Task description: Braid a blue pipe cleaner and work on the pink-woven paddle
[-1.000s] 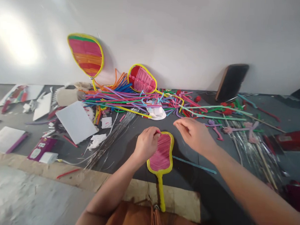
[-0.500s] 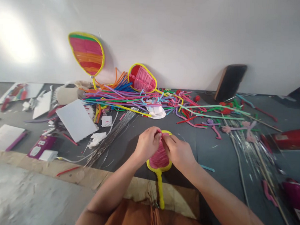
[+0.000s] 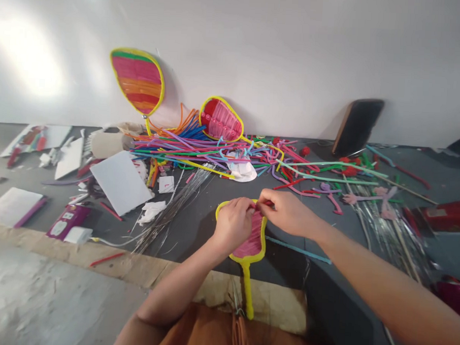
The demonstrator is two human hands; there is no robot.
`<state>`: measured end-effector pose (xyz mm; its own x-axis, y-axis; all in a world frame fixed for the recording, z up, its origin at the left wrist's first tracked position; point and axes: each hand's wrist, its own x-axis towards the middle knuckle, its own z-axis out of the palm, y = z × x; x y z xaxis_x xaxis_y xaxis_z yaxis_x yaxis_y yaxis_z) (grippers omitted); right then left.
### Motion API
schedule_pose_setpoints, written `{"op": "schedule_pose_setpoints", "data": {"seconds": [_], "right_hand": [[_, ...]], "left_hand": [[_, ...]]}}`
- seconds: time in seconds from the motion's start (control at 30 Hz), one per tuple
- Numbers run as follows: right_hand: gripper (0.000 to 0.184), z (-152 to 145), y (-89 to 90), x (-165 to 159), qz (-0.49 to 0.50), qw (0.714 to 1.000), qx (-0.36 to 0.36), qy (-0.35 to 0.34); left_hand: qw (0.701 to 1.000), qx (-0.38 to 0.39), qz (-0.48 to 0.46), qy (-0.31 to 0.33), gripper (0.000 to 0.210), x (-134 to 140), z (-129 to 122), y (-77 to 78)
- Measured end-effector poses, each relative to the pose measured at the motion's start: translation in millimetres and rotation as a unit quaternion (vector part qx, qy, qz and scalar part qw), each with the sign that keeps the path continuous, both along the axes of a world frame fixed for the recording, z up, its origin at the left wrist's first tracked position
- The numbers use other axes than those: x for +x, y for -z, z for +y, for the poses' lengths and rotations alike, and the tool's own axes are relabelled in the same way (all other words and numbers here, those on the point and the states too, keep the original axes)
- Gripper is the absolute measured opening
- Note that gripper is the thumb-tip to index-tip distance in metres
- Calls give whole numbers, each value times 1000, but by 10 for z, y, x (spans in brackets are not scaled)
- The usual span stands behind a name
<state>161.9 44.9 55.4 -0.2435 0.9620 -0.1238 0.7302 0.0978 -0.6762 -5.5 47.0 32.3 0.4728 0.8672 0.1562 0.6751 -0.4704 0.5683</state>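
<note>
A hand fan with a pink, streaked panel, a fuzzy yellow rim and a yellow handle lies in front of me, its handle toward my body. Over the upper part of the panel, my left hand is closed, thumb and fingertips pinched together. My right hand also pinches, at the fan's top right edge, almost touching the left fingertips. A tiny reddish-pink bit shows between the hands, too small to make out. Beside the fan a light-blue pipe cleaner runs under my right forearm.
Behind, a heap of coloured pipe cleaners lies along the wall. Two finished-looking fans, one striped and one pink, lean there. A phone stands right. White cards and thin wires lie left.
My right hand has shifted up and right, its forearm now flatter. The left hand covers more of the panel's middle, and more of the fan's upper left rim and blue pipe cleaner shows.
</note>
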Motion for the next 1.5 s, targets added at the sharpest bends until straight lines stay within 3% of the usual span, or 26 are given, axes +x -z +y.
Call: {"op": "schedule_pose_setpoints", "data": {"seconds": [0.1,0.2,0.3,0.37,0.43,0.53,0.6,0.7,0.83,1.03,1.23,1.37,1.5], "right_hand": [[15,121,-26,61,148,980,-133,-23],[22,220,18,92,288,918,-270,-32],[28,289,122,113,334,866,-369,-43],[32,315,184,136,329,860,-387,-56],[32,312,209,164,317,895,-313,-32],[21,219,174,178,213,974,-28,68],[14,100,136,147,79,981,153,84],[8,-88,118,39,-68,959,273,36],[14,-198,148,-98,-128,946,297,34],[9,-164,191,-99,-57,972,227,29],[7,-140,218,11,-35,982,183,26],[9,-133,205,44,-24,981,192,14],[10,-154,213,12,-39,975,217,11]], "left_hand": [[999,50,-15,10,17,1,-45,31],[995,94,-23,27,19,14,-83,52],[995,93,-19,36,19,32,-90,48],[998,57,-13,26,18,32,-66,31],[1000,-2,-5,2,15,13,-20,8],[997,-75,-3,-36,13,-35,60,-15],[994,-96,-8,-42,13,-56,96,-15],[995,-98,-10,-35,13,-50,105,2],[998,-54,-14,-33,15,-20,62,38],[999,31,-27,-17,16,-7,6,63],[991,-115,-73,12,22,-94,127,-50],[970,-172,-150,87,26,-170,274,-59],[951,-238,-129,150,30,-164,361,-115]]}}
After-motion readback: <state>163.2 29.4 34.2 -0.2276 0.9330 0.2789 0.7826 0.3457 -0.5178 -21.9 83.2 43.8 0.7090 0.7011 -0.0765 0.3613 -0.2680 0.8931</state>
